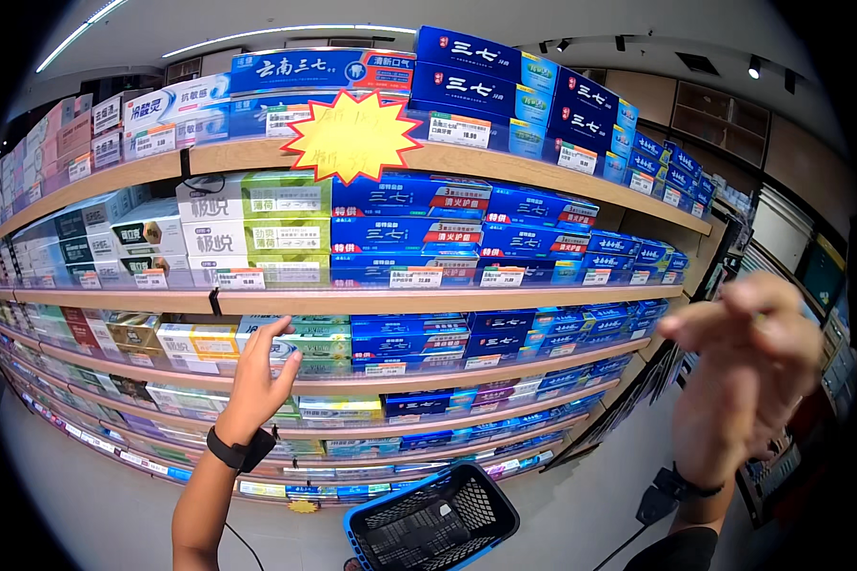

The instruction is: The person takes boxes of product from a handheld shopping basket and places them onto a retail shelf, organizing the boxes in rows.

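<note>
My left hand [260,374] reaches toward the third shelf from the top, fingers apart and nothing held. In front of it stand white-and-green toothpaste boxes [319,343]; whether the fingertips touch them I cannot tell. Just left of the hand is a white-and-yellow box [200,344]. My right hand [747,381] is raised close to the camera at the right, away from the shelves. Its fingers are loosely bent, spread and somewhat blurred, with no object visible in them. Both wrists wear black bands.
Wooden-edged shelves [448,302] hold rows of blue, white and green toothpaste boxes with price tags. A yellow starburst sign [352,136] hangs on the top shelf edge. Below, a black shopping basket with a blue rim [357,533] stands on the grey floor [295,538]. Dark racks line the right.
</note>
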A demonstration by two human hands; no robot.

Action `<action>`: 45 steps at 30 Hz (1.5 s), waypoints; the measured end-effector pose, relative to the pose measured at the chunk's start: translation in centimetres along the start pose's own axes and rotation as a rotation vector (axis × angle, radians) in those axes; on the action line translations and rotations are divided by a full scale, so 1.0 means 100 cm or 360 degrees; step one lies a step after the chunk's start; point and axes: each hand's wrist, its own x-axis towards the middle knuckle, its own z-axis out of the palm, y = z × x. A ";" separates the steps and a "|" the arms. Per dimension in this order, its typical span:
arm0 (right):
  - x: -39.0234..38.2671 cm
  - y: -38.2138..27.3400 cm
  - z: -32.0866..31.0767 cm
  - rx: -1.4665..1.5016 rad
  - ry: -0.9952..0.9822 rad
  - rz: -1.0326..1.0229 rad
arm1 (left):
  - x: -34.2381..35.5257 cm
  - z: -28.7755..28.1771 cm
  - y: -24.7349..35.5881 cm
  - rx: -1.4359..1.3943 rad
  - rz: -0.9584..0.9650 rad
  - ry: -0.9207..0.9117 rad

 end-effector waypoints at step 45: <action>-0.040 0.219 0.144 0.0791 -0.0359 0.1808 | 0.151 0.050 0.032 0.0389 0.0167 -0.0046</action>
